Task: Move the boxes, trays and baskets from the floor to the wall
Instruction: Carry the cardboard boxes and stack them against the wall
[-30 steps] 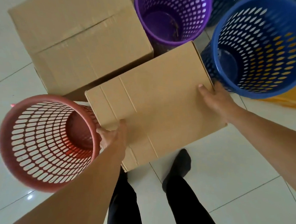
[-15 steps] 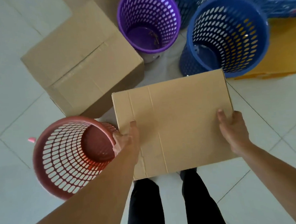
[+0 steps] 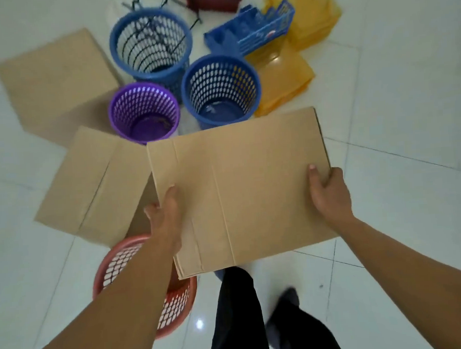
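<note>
Box (image 3: pixel 241 190): held level above the floor (image 3: pixel 395 110), near the body. Left hand (image 3: pixel 164 219), right hand (image 3: pixel 330 192): each grips an opposite side, thumb on top, likely balancing it for carrying. Wall: unseen.

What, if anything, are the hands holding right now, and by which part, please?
A cardboard box: the left hand grips its left edge, the right hand its right edge, thumbs on top.

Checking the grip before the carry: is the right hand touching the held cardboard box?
Touching. The head view shows the right hand gripping the right edge of the cardboard box, thumb lying on its top face.
</note>
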